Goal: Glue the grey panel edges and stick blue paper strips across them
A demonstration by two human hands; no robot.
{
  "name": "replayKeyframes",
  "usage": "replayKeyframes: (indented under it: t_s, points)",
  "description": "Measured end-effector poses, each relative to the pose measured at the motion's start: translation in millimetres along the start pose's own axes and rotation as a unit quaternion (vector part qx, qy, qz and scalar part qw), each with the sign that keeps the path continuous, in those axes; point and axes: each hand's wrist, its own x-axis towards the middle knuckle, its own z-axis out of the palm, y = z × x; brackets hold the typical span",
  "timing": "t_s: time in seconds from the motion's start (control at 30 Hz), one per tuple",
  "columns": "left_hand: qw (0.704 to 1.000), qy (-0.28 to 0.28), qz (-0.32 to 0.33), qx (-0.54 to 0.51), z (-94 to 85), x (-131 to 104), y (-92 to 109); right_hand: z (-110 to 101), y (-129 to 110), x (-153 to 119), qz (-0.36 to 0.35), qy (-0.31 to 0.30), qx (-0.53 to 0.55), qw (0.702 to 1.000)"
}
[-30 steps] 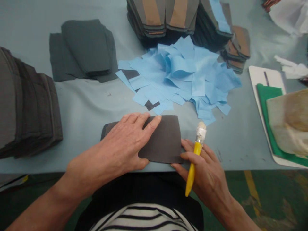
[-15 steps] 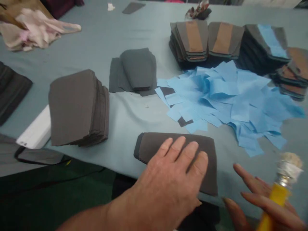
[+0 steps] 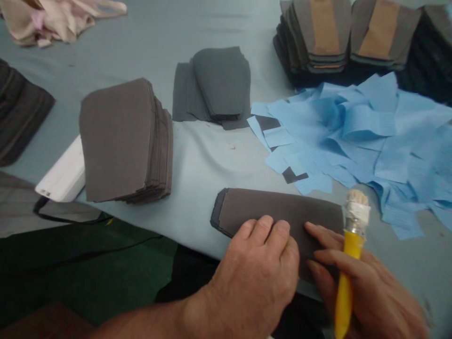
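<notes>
A dark brown fabric piece, lying over a darker layer that shows at its left end, rests at the table's front edge. On its near side lies my left hand, fingers bent and close together; the thumb is hidden. My right hand holds a yellow-handled paintbrush between its fingers, with the pale bristles pointing up. The fingertips of that hand touch the right part of the same piece. Loose light blue strips are heaped just beyond.
A tall stack of brown fabric pieces stands at left, against a white power strip with a black cable. Dark grey pieces lie behind. Banded stacks are at back right, beige cloth at back left, another dark stack far left.
My right hand has moved left with the paintbrush and now touches the brown piece. My left hand's fingers have drawn back toward the near edge and bent. The view has shifted.
</notes>
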Motion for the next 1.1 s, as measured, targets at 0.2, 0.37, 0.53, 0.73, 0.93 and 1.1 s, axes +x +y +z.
replayKeyframes:
  t_s: [0.2, 0.37, 0.53, 0.73, 0.93, 1.1]
  points:
    - [0.999, 0.023, -0.008, 0.025, 2.3, -3, 3, 1, -4, 3, 0.001, -0.011, 0.002, 1.0]
    - [0.999, 0.023, 0.0, 0.032, 5.0, -10, 3, 3, 2, -9, 0.017, -0.024, 0.001, 1.0]
    - [0.999, 0.028, 0.003, 0.03, 7.7, -16, 1, 3, 4, -11, 0.006, -0.029, -0.007, 1.0]
    - [0.998, 0.049, -0.003, 0.026, 8.8, -15, 1, -3, -1, 6, -0.008, -0.02, 0.001, 1.0]
    - [0.997, 0.074, -0.01, -0.033, -0.8, -13, -14, -7, 1, 12, -0.053, -0.029, -0.027, 0.998]
    - [0.997, -0.05, -0.027, -0.043, -23.4, -12, -65, -7, -2, 16, -0.067, -0.012, -0.058, 0.996]
